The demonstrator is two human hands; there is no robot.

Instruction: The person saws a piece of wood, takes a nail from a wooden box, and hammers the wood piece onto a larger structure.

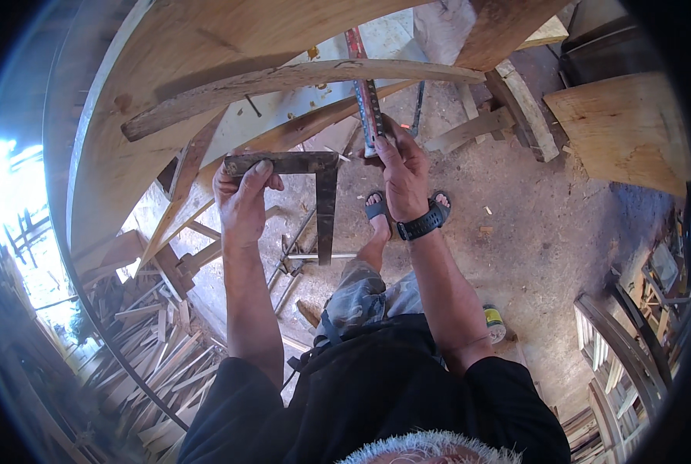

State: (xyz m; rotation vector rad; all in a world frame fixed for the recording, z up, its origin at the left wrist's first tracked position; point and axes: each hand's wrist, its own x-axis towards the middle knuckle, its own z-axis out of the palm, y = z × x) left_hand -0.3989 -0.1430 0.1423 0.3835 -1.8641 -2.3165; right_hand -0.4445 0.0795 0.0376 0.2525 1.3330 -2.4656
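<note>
My left hand [243, 205] grips a dark, worn try square [290, 162] by its stock, thumb on top. Its blade [326, 220] points down toward my legs. In my right hand [405, 176] is one end of a long, narrow red-and-dark bar [369, 108] with worn paint; its exact kind I cannot make out. A curved strip of wood [307, 74] seems to cross over the bar farther away. Beneath that strip lies a pale panel [392, 42] with wood chips on it.
A large curved wooden board [152, 85] rises at the left. Scrap sticks [160, 363] are heaped at lower left, near metal clamps [287, 267]. Curved timber [523, 108] and a broad board [624, 131] stand right. A can [494, 325] sits by my right elbow.
</note>
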